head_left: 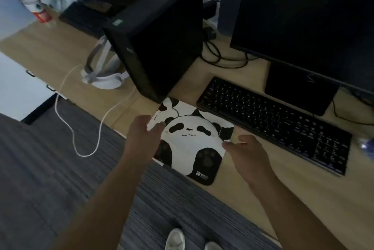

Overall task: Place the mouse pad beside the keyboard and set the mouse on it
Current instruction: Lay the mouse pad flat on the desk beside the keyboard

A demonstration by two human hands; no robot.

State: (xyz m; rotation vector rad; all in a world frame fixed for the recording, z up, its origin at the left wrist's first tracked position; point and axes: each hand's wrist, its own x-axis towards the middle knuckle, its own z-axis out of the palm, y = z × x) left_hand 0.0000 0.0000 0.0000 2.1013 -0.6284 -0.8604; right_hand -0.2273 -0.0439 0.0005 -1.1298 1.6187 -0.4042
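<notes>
Wooden desk (263,179) with black monitor (303,17) and PC tower (157,37). Black keyboard (273,124) in front of monitor. Panda mouse pad (192,140) lies flat just left of keyboard, near corner overhanging desk edge, likely being squared up. Left hand (141,134) and right hand (247,154) open at pad's sides, gripping nothing. Mouse not clearly visible; blurred object at right edge, cannot tell
</notes>
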